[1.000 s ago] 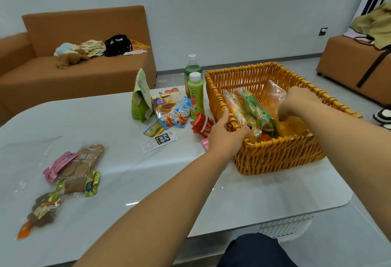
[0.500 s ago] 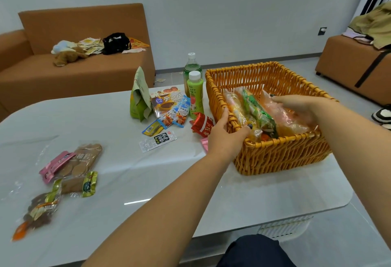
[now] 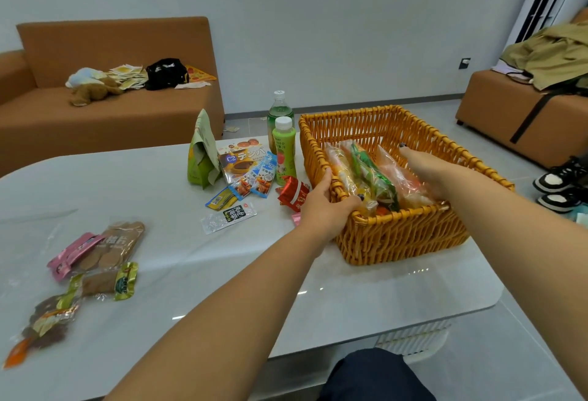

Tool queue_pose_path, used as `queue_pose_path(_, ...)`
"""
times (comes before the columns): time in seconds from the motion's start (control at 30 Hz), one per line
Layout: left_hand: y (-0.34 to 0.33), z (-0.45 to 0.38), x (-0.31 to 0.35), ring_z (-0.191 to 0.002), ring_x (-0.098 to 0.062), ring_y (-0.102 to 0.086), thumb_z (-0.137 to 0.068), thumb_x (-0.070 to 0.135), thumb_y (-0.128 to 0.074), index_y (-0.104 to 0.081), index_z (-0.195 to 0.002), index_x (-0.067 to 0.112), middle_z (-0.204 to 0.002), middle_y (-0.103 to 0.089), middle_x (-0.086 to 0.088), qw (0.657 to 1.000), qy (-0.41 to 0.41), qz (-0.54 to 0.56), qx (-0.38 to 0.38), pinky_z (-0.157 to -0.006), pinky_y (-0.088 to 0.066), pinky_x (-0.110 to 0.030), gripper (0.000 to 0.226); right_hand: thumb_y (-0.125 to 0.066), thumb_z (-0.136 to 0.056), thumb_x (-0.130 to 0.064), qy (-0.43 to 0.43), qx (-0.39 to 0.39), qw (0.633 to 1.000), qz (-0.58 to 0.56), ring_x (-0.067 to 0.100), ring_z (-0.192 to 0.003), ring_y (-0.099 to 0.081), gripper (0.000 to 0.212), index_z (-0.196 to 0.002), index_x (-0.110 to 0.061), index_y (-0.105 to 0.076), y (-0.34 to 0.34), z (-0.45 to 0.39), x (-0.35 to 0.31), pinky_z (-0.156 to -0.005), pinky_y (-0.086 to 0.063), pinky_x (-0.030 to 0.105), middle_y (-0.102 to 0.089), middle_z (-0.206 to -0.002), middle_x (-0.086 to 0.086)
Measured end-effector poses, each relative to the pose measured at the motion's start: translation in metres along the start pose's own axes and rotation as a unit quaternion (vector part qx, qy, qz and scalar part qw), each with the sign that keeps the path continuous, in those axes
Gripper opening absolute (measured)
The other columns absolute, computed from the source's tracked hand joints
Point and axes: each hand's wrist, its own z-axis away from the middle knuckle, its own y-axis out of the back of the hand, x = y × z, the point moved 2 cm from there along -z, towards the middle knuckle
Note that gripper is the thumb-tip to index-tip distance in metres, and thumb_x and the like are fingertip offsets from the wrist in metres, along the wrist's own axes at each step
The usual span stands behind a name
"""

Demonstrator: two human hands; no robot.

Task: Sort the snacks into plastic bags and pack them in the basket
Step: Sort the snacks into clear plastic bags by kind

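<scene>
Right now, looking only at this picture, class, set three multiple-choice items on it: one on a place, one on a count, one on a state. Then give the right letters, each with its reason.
1. Where do the bagged snacks lie?
A. in the wicker basket
B. on the sofa
C. on the floor

2. How many capped bottles stand beside the basket?
A. one
B. two
C. four

3. What is the left hand doing?
A. lying flat on the table
B. lifting a bottle
C. gripping the basket's rim

Answers:
1 A, the clear bags sit inside the woven walls, with the right hand resting flat on them.
2 B, a light green bottle stands before a darker green bottle.
3 C, its thumb and fingers curl over the near left corner of the rim.
</scene>
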Motion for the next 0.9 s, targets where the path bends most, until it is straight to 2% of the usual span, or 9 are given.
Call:
queue_pose_path(0.2, 0.002, 0.002, 0.001, -0.124, -0.025, -0.056, -0.044, 0.045, -0.079, -0.018, -0.148, 0.043, -0.152, -0.042, 0.0, 1.0, -0.005, -0.004, 0.002, -0.095, -0.053, -0.048, 0.121, -0.036, -0.103, -0.035, -0.002, 0.083, 0.995, 0.061, 0.034, -0.132, -0.04, 0.053, -0.145, -0.002, -0.032, -0.013, 0.019, -0.008, -0.102, -0.039, 0.041, -0.038, -0.149, 0.02)
queue_pose_path(0.3, 0.002, 0.003, 0.0, -0.126, -0.026, -0.055, -0.047, 0.046, -0.079, -0.017, -0.147, 0.046, -0.153, -0.04, 0.002, 1.0, 0.001, -0.015, 0.0, -0.096, -0.053, -0.048, 0.118, -0.036, -0.103, -0.035, 0.016, 0.107, 0.986, 0.129, 0.03, -0.106, -0.055, 0.05, -0.133, 0.003, -0.045, -0.028, 0.03, -0.007, -0.083, -0.043, 0.033, -0.055, -0.121, 0.019)
queue_pose_path(0.37, 0.003, 0.008, 0.001, -0.129, -0.025, -0.051, -0.058, 0.043, -0.078, -0.014, -0.149, 0.045, -0.155, -0.037, 0.001, 1.0, 0.001, -0.026, -0.002, -0.098, -0.051, -0.047, 0.111, -0.036, -0.101, -0.038, 0.037, 0.138, 0.978, 0.154, 0.023, -0.083, -0.053, 0.051, -0.126, 0.004, -0.049, -0.037, 0.038, -0.009, -0.071, -0.043, 0.032, -0.058, -0.105, 0.015)
queue_pose_path(0.47, 0.008, 0.025, 0.007, -0.138, -0.023, -0.041, -0.084, 0.031, -0.071, -0.014, -0.153, 0.037, -0.157, -0.032, -0.001, 1.0, -0.004, -0.02, -0.012, -0.106, -0.046, -0.046, 0.09, -0.042, -0.094, -0.041, 0.086, 0.191, 0.968, 0.141, 0.027, -0.09, -0.061, 0.052, -0.134, -0.008, -0.046, -0.045, 0.049, -0.014, -0.071, -0.05, 0.036, -0.057, -0.125, 0.014)
queue_pose_path(0.57, 0.021, 0.043, 0.013, -0.138, -0.02, -0.042, -0.096, 0.011, -0.057, -0.025, -0.154, 0.028, -0.154, -0.039, -0.003, 1.0, -0.012, 0.008, -0.007, -0.106, -0.044, -0.038, 0.068, -0.048, -0.098, -0.028, 0.177, 0.209, 0.956, 0.107, 0.018, -0.089, -0.057, 0.04, -0.134, -0.01, -0.049, -0.055, 0.072, -0.025, -0.061, -0.045, 0.023, -0.052, -0.131, 0.008)
queue_pose_path(0.63, 0.035, 0.057, 0.021, -0.134, -0.02, -0.047, -0.096, 0.005, -0.054, -0.036, -0.149, 0.026, -0.15, -0.045, -0.002, 1.0, -0.026, 0.001, 0.001, -0.099, -0.047, -0.034, 0.06, -0.049, -0.098, -0.02, 0.247, 0.229, 0.939, 0.075, 0.017, -0.103, -0.051, 0.033, -0.129, -0.01, -0.053, -0.067, 0.097, -0.033, -0.075, -0.041, 0.022, -0.05, -0.129, 0.006)
queue_pose_path(0.77, 0.079, 0.09, 0.031, -0.119, -0.012, -0.055, -0.094, 0.002, -0.055, -0.053, -0.136, 0.025, -0.138, -0.056, 0.001, 0.995, -0.077, -0.061, 0.017, -0.085, -0.05, -0.02, 0.048, -0.055, -0.092, -0.013, 0.372, 0.264, 0.889, 0.041, 0.021, -0.118, -0.05, 0.023, -0.115, -0.012, -0.059, -0.109, 0.142, -0.032, -0.098, -0.044, 0.035, -0.055, -0.118, 0.004)
queue_pose_path(0.83, 0.106, 0.107, 0.027, -0.115, -0.01, -0.057, -0.093, 0.0, -0.054, -0.058, -0.129, 0.026, -0.132, -0.061, 0.003, 0.992, -0.084, -0.086, 0.026, -0.089, -0.05, -0.023, 0.045, -0.056, -0.091, -0.009, 0.4, 0.258, 0.879, 0.021, 0.018, -0.116, -0.049, 0.019, -0.109, -0.012, -0.06, -0.136, 0.159, -0.028, -0.098, -0.04, 0.019, -0.057, -0.114, 0.001)
queue_pose_path(0.9, 0.133, 0.123, 0.017, -0.113, -0.01, -0.06, -0.092, -0.003, -0.053, -0.06, -0.125, 0.025, -0.127, -0.063, 0.004, 0.992, -0.076, -0.099, 0.036, -0.091, -0.049, -0.023, 0.044, -0.056, -0.089, -0.005, 0.405, 0.244, 0.881, -0.017, 0.013, -0.106, -0.05, 0.019, -0.106, -0.012, -0.061, -0.163, 0.172, -0.022, -0.087, -0.034, 0.004, -0.055, -0.106, -0.004)
